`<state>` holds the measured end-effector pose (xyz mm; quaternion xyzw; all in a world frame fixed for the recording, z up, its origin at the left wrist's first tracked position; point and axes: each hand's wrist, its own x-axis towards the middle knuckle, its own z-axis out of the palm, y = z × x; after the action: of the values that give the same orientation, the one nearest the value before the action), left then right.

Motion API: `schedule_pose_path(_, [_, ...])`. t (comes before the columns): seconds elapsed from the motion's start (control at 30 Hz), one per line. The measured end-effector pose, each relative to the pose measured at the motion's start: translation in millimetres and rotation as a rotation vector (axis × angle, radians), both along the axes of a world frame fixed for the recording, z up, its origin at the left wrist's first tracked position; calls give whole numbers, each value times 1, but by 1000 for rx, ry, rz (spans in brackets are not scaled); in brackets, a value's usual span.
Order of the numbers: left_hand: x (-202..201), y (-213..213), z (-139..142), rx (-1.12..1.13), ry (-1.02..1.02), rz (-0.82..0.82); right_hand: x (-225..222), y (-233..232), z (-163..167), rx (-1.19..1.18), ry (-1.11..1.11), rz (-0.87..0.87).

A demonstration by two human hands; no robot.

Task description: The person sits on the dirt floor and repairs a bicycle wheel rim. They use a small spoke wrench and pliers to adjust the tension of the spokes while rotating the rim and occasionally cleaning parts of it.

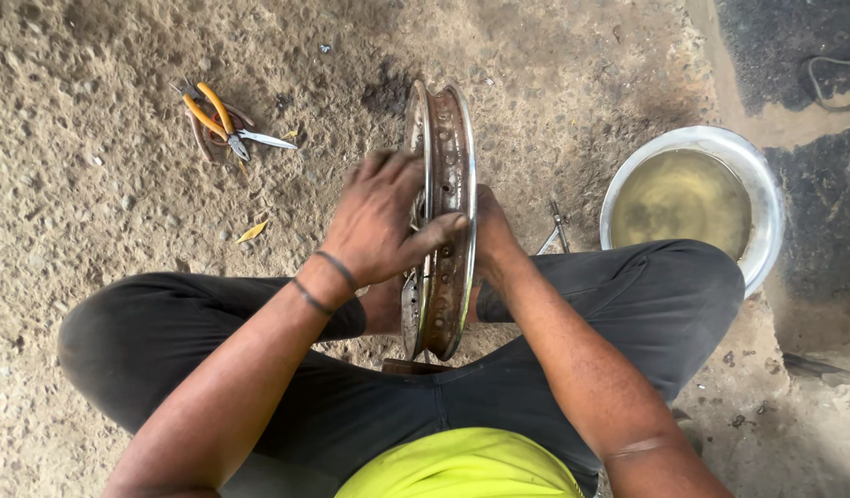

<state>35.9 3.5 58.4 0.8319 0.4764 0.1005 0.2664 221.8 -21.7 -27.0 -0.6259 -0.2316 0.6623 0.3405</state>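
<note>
Both my hands grip the bare wheel rim (441,221) upright between my knees, left hand (379,221) closed over it, right hand (492,235) mostly hidden behind; pliers (224,124) lie untouched.

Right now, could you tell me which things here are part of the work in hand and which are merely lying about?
In hand:
- metal wheel rim, standing on edge between the knees
- left hand, thumb across the rim
- right hand, behind the rim

Lying about:
- yellow-handled pliers on the dirt
- small metal tool right of the rim
- metal basin of murky liquid
</note>
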Motion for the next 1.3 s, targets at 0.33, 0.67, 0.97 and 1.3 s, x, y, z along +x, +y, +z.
schedule_pose_path(0.33, [-24, -41, 15, -610, -582, 96, 6, -12, -31, 223, 131, -74])
schedule_pose_path(0.67, [-51, -14, 4, -292, -348, 162, 22, -21, 9, 516, -78, -255])
schedule_pose_path(0.97, [3, -50, 31, 307, -626, -186, 7, -63, 81, 969, -136, -59])
schedule_pose_path(1.3, [-29, 1, -31, -137, -561, 183, 39, -30, 65, 272, -149, 470])
